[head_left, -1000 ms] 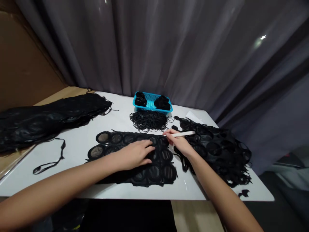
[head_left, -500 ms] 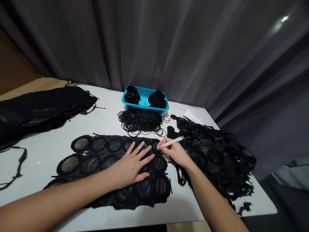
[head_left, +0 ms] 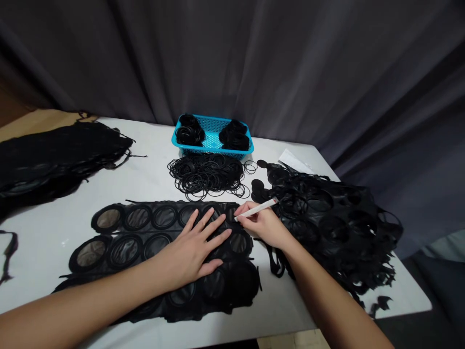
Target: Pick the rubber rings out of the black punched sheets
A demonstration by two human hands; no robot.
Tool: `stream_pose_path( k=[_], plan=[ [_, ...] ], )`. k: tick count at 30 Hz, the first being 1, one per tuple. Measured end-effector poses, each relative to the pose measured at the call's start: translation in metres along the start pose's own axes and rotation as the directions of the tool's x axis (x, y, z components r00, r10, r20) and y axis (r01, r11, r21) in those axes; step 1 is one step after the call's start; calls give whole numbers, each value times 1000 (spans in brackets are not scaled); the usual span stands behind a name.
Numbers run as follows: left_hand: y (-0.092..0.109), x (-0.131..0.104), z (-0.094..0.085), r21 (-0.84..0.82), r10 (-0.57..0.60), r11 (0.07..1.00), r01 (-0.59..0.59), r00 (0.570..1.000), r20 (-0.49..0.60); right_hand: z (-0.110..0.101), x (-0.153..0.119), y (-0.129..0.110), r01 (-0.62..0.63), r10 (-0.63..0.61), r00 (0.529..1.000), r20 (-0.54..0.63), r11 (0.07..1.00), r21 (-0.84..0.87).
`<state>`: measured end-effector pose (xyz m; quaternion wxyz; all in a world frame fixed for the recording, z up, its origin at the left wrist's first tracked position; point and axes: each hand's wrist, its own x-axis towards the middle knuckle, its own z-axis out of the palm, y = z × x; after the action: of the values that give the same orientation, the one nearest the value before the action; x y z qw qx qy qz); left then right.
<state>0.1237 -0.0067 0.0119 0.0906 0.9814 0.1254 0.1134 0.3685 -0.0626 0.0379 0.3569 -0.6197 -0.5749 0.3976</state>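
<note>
A white table (head_left: 152,186) is seen from above, backed by a dark grey curtain (head_left: 290,63). On the table's far left a big heap of black sheet material (head_left: 54,157) is piled; on the right, w/ ragged edges, a heap of black offcut webbing (head_left: 334,223) full of round holes is spread. At centre, nearest the viewer, a black rubber sheet (head_left: 145,242) is laid flat, w/ rows of ring shapes moulded in it, some rings at the left end showing grey centres. Behind it a loose pile of thin black rings (head_left: 207,175) is scattered, & behind that a blue basket (head_left: 212,138) is set, w/ two bundles of rings inside. A scrap of white paper (head_left: 294,161) is tucked at the back right. The left hand (head_left: 192,249) is pressed flat on the sheet, palm down, fingers spread wide, nothing gripped. The right hand (head_left: 263,225) is closed round a slim white tool (head_left: 257,209), held like a pen, tip touching the sheet at its far right edge, just beside the left fingertips. To do this well, in judgement: the sheet should be kept pinned close to the tip so it cannot shift, the tool guided slowly along one ring's edge, & the left fingertips kept clear of the tip.
</note>
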Motion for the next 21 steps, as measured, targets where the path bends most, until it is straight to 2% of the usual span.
stream_pose_path(
  k=[4, 7, 10, 12, 13, 15, 17, 19, 21],
  plan=[
    [0, 0, 0, 4, -2, 1000, 2, 1000, 3, 1, -3, -2, 118, -120, 993, -6, 986, -116],
    [1, 0, 0, 17, -4, 1000, 4, 1000, 11, 5, -8, -6, 234, -240, 971, 2, 944, -234],
    [1, 0, 0, 33, -7, 999, 6, 1000, 20, 14, -12, -11, 314, -318, 946, 57, 864, -395],
    [1, 0, 1, 31, -5, 1000, 4, 1000, 23, 18, -11, -14, 307, -303, 948, 102, 775, -553],
    [1, 0, 1, 26, -4, 1000, 4, 1000, 24, 17, -10, -14, 270, -279, 956, 90, 723, -635],
    [1, 0, 1, 17, -7, 1000, 6, 1000, 25, 9, -7, -12, 147, -245, 969, -18, 636, -758],
    [1, -1, 0, 12, -9, 1000, 9, 1000, 24, -7, -4, -8, -43, -234, 945, -229, 604, -796],
    [1, -1, 0, 10, -6, 1000, 6, 1000, 19, -26, -4, -5, -206, -244, 864, -440, 627, -752],
    [1, 0, 0, 16, -3, 1000, 3, 1000, 19, -40, -8, -7, -239, -257, 792, -554, 704, -669]
  ],
)
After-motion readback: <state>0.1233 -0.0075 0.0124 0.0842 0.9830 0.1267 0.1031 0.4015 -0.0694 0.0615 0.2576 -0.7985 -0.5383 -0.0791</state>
